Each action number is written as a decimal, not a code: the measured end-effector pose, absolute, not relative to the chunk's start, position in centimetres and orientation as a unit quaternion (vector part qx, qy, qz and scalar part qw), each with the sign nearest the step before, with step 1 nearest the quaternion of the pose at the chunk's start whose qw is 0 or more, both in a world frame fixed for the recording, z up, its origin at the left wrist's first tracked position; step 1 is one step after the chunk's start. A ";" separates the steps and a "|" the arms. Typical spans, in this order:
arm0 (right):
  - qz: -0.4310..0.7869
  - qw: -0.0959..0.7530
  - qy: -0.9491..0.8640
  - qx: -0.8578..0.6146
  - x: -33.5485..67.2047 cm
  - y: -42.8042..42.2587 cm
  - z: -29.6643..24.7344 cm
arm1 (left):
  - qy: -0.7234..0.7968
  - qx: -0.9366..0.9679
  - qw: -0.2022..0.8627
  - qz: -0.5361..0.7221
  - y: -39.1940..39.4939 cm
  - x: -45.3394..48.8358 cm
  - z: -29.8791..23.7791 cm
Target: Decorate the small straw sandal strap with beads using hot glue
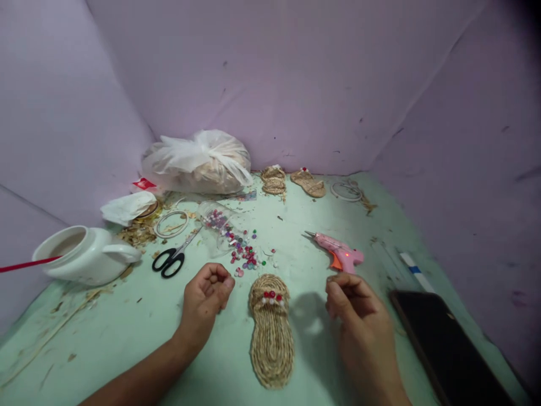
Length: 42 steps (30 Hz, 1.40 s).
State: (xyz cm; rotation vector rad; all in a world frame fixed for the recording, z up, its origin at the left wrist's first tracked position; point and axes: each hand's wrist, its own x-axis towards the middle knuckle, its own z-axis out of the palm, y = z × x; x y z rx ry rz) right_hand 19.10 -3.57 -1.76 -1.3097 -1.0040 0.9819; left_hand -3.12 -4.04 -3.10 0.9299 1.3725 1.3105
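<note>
Left hand [206, 294] and right hand [362, 320] curl loosely, any pinch unclear, flanking the slipper [273, 338] on the near green tabletop [211, 363] within purple walls [270, 84]; beyond, left to right: white jug [96, 260], tied bag [198, 164], toppled cup [211, 243] of beads [216, 220].

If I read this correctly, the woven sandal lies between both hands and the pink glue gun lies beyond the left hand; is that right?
Not quite: the head view shows the pink glue gun beyond the right hand, not the left hand.
</note>
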 end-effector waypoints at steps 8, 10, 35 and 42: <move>0.337 0.492 -0.517 -0.614 20.7 0.7 1.6 | 0.584 0.346 0.492 0.545 -3.5 -3.6 -3.4; 0.328 0.449 -0.578 -0.597 20.1 2.4 2.1 | 0.597 0.342 0.496 0.530 -3.4 -3.7 -3.3; 0.108 0.189 -0.802 -0.556 19.3 5.1 2.5 | 0.604 0.329 0.513 0.513 -2.5 -3.1 -3.1; 0.127 0.147 -0.791 -0.581 19.4 5.0 3.2 | 0.607 0.357 0.515 0.488 -2.4 -3.0 -3.1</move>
